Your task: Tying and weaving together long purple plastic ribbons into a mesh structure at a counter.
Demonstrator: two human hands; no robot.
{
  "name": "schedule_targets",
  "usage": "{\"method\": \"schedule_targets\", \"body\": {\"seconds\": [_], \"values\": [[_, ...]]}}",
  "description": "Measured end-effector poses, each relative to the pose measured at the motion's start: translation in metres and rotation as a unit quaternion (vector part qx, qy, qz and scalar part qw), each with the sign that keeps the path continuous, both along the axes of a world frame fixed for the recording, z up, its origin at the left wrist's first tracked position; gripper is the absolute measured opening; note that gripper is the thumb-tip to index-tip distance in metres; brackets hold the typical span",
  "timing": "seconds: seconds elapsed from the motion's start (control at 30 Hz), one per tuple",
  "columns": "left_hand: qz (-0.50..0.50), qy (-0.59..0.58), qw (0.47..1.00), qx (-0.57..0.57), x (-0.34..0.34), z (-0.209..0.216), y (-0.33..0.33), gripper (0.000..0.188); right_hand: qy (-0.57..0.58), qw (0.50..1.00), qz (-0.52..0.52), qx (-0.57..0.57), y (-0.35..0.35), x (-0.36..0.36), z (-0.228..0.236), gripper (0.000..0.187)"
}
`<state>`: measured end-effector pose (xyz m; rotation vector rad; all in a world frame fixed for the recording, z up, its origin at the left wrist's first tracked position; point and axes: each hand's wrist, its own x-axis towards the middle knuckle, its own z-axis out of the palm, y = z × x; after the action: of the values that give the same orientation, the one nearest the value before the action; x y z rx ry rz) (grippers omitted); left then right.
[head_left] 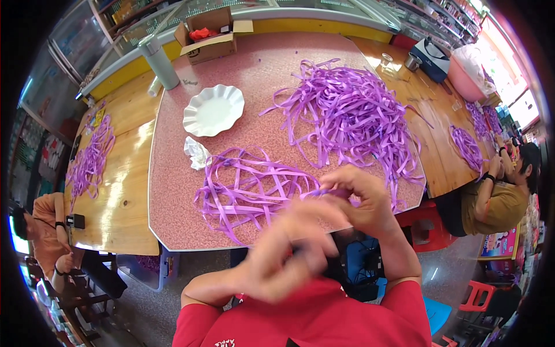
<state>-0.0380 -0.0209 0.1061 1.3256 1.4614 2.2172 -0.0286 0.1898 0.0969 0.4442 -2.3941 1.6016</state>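
My right hand [365, 199] is closed, its fingertips pinching a purple ribbon strap [330, 193] above the near edge of the pink speckled table. My left hand [292, 246] is just to its left and nearer to me, smeared by motion. Its fingers look curved, but whether they hold anything does not show. Ahead and to the left of my hands, a loose spread of purple straps [241, 184] lies on the table. A large tangled heap of purple straps [350, 107] covers the far right, some hanging toward the table's right edge.
A white scalloped dish [214, 111] and a crumpled white tissue [197, 152] are at the left. A grey-green bottle [160, 62] and an open cardboard box [213, 52] stand farther back. Wooden tables [124, 191] flank mine, with one person [43, 228] seated left and another [497, 202] right.
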Motion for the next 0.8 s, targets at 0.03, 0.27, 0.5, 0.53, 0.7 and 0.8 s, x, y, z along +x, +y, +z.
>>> {"method": "schedule_targets", "body": {"seconds": [0.03,0.27,0.5,0.53,0.7,0.8], "values": [[0.145,0.004,0.987,-0.068,-0.009,-0.009,-0.001,0.02,-0.001,1.0,-0.004,0.001,-0.001,0.0,-0.003,0.027],[0.058,-0.146,0.961,-0.226,-0.045,-0.052,-0.002,0.031,0.063,0.997,0.033,0.03,-0.007,-0.003,-0.008,0.026],[-0.07,-0.23,0.941,-0.237,-0.044,-0.043,0.0,0.027,0.007,0.996,0.055,0.071,-0.003,0.006,0.003,0.024],[-0.079,-0.211,0.942,-0.25,-0.044,-0.04,-0.001,0.027,0.008,0.996,0.055,0.07,-0.001,0.006,0.002,0.024],[-0.102,-0.194,0.941,-0.257,-0.045,-0.031,-0.009,0.029,0.067,0.994,0.085,0.031,0.001,0.006,-0.006,0.023],[-0.1,-0.157,0.942,-0.278,-0.057,-0.021,-0.037,0.043,0.015,0.995,0.08,0.055,0.02,0.006,0.005,0.021]]}}
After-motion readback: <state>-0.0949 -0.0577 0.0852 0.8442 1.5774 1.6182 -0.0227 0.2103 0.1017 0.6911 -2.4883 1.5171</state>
